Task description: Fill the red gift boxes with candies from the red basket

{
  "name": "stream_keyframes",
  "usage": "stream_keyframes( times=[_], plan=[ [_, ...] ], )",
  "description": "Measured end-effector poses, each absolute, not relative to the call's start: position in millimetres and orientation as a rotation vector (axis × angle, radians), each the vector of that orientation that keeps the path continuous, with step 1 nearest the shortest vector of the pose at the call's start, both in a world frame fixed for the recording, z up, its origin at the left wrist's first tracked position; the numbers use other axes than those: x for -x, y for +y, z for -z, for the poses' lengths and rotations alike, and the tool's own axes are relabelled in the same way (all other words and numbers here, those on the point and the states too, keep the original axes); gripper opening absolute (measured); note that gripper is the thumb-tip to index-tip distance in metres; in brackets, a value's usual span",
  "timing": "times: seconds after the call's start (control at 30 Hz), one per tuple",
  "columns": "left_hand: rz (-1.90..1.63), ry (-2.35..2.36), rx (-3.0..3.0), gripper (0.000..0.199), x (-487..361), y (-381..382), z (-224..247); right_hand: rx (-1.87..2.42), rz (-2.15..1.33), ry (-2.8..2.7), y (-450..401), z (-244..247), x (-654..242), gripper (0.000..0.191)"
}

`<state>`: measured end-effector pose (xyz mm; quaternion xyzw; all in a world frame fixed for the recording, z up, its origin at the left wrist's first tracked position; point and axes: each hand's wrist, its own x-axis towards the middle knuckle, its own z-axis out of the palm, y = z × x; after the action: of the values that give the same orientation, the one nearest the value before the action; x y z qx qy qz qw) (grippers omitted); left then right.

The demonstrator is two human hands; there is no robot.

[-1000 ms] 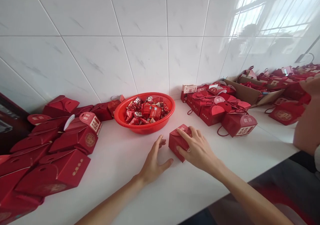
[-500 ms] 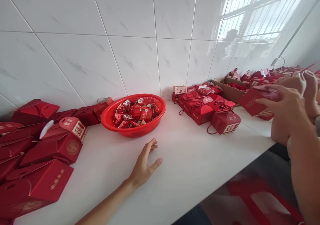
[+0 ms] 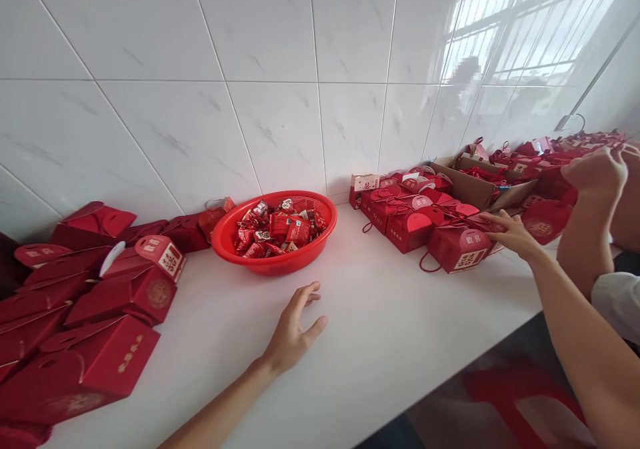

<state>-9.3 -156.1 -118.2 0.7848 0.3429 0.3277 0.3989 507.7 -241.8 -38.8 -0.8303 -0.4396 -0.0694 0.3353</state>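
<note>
My left hand (image 3: 294, 332) hovers over or rests on the white table (image 3: 345, 362), fingers spread, holding nothing. Just beyond it sits a red plastic basket (image 3: 277, 267) heaped with red wrapped sweets (image 3: 280, 229). On the right, my right hand (image 3: 515, 234) has its fingers on a red gift box (image 3: 495, 249) at the end of a cluster of closed boxes. Most of that box is hidden by the hand and by the front red box (image 3: 457, 248), which has a pale label and a cord handle.
Several red boxes (image 3: 113, 359) crowd the left side. Behind my right hand is an open cardboard carton (image 3: 463, 186) with red items inside. A co-worker's hand (image 3: 600, 172) and pale sleeve (image 3: 617, 302) are at far right. A red stool (image 3: 520, 396) stands below the table edge.
My right hand has carried the gift box left and down, to the end of the box cluster. My left hand has hardly moved. The view has shifted slightly.
</note>
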Motion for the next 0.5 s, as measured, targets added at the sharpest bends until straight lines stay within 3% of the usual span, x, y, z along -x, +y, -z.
stream_keyframes(
  times=[0.27, 0.5],
  plan=[
    [-0.85, 0.853, -1.994, 0.049, 9, -156, 116, 2.186, 0.05, -0.98, -230, 31, -499, 0.034],
    [-0.869, 0.82, -1.995, 0.048, 6, -160, 115, 1.765, 0.582, -0.925, -203, -8, -444, 0.037]
  ],
)
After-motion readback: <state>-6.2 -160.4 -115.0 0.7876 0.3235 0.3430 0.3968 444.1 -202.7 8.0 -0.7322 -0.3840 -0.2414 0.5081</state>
